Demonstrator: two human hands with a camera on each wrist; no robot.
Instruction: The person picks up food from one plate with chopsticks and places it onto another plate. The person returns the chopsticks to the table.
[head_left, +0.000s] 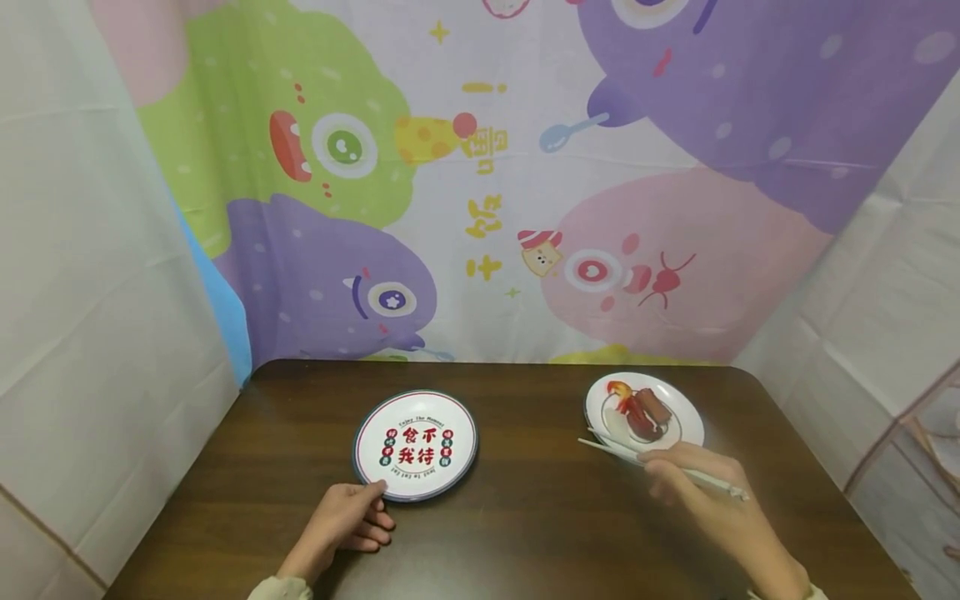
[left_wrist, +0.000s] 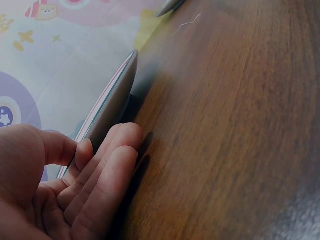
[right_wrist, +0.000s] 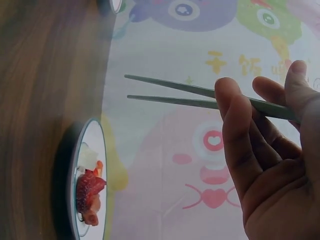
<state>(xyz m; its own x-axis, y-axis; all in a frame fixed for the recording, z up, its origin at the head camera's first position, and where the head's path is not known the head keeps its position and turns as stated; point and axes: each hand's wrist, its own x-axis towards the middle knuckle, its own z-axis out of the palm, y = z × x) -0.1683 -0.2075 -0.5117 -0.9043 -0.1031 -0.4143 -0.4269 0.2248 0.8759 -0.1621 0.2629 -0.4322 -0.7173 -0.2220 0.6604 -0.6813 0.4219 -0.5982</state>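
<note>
My left hand (head_left: 345,521) pinches the near rim of a white plate (head_left: 417,483) with red and green printing, thumb on top and fingers below. The left wrist view shows this plate edge-on, its rim between thumb and forefinger. In my right hand (head_left: 705,487) is a pair of pale green chopsticks (right_wrist: 172,100), their tips slightly apart with nothing between them. They overlap the near edge of a second plate (head_left: 686,412) in the head view. That plate carries a dark red, strawberry-like piece (right_wrist: 89,190), a brown block (head_left: 653,407), a red-orange piece (head_left: 619,389) and a whitish piece (right_wrist: 87,157).
Both plates stand on a dark brown wooden table (head_left: 525,517), the printed one left and the food plate at the right back. A cartoon-printed cloth (head_left: 480,317) hangs behind the table's far edge. Pale sheets (head_left: 97,292) hang along both sides.
</note>
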